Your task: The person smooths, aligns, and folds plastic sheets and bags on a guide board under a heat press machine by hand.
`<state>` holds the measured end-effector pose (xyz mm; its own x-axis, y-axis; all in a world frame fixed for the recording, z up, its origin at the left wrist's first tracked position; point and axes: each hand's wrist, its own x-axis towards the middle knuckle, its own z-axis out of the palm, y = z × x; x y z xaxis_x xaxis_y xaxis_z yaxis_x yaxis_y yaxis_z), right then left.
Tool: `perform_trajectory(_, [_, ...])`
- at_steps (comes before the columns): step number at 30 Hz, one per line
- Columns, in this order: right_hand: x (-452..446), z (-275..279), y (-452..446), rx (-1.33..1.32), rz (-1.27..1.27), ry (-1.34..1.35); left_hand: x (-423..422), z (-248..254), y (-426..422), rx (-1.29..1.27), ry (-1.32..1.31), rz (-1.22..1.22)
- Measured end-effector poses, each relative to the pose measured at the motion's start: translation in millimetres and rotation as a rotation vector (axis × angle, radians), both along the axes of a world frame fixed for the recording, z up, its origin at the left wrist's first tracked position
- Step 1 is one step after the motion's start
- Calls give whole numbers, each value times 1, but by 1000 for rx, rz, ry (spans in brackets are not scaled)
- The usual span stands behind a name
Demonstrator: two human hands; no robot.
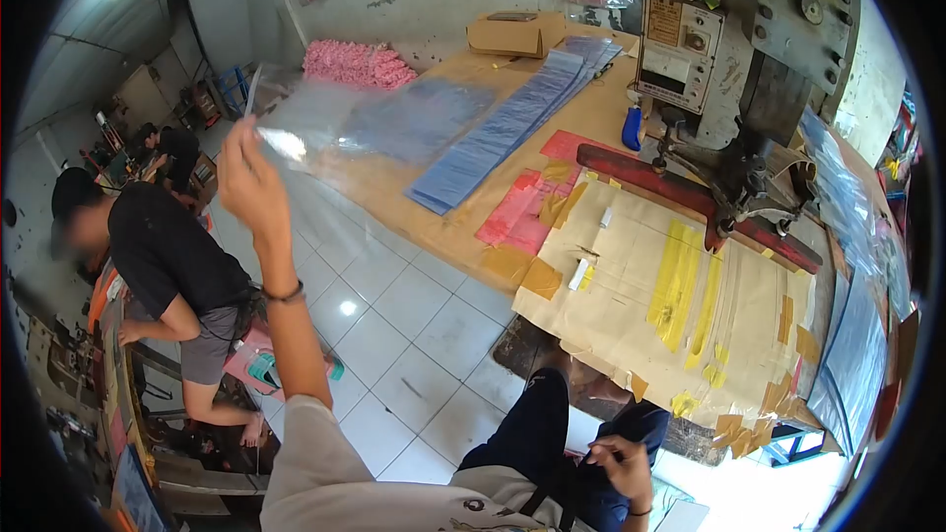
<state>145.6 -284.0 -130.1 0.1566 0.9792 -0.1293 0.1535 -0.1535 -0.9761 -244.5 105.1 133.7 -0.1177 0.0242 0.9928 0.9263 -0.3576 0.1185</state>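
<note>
My left hand is raised at the left, its fingers closed on one edge of a clear plastic sheet. The sheet stretches to the right, over the near corner of the table, and catches the light close to my fingers. Down by my lap is my right hand, loosely curled with fingers apart and nothing visible in it. Beyond it lies a work board covered in brown paper, with yellow and brown tape strips. Long bluish plastic strips are stacked on the table to the right of the clear sheet.
A press machine with a red bar stands over the board. On the wooden table are a cardboard box and a pink bundle. Plastic sheets hang at the right. A person bends over a bench at left.
</note>
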Motion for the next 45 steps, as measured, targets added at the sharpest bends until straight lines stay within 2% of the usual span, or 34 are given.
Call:
perform_trajectory(1, [-10,-25,-3,-60,-18,46,8,10,11,79,67,16])
perform_trajectory(4, [-32,-38,8,-93,114,-349,39,15,45,210,289,35])
perform_trajectory(5, [-34,-40,12,-66,149,-390,50,9,53,235,365,36])
perform_trajectory(8, [-33,-52,22,-78,139,-261,84,-12,64,248,368,34])
perform_trajectory(11, [-31,-72,24,-38,143,-315,97,3,63,297,283,86])
perform_trajectory(14, [-29,-70,26,-84,179,-408,85,52,77,324,265,93])
perform_trajectory(17, [-29,-80,31,-73,179,-384,85,88,58,604,231,46])
perform_trajectory(20, [-28,-76,34,-88,173,-293,90,59,49,599,325,-64])
perform_trajectory(23, [-23,-77,35,-37,152,-229,84,-11,77,302,416,-128])
perform_trajectory(26, [-22,-92,25,24,172,-254,75,-79,115,-194,462,-201])
perform_trajectory(27, [-20,-95,24,20,191,-297,72,-95,128,-354,497,-244])
perform_trajectory(30, [-15,-100,23,-34,193,-327,63,-126,157,-620,379,-247])
perform_trajectory(33, [-13,-97,27,-64,172,-276,49,-148,188,-783,178,-487])
perform_trajectory(37, [-12,-88,23,-188,154,-229,49,-159,196,-801,285,-464])
perform_trajectory(42, [-13,-91,24,-185,191,-321,44,-163,209,-783,288,-755])
perform_trajectory(44, [-14,-89,29,-187,208,-337,43,-167,211,-803,278,-826])
perform_trajectory(45, [-15,-89,31,-194,217,-337,40,-166,212,-839,314,-762])
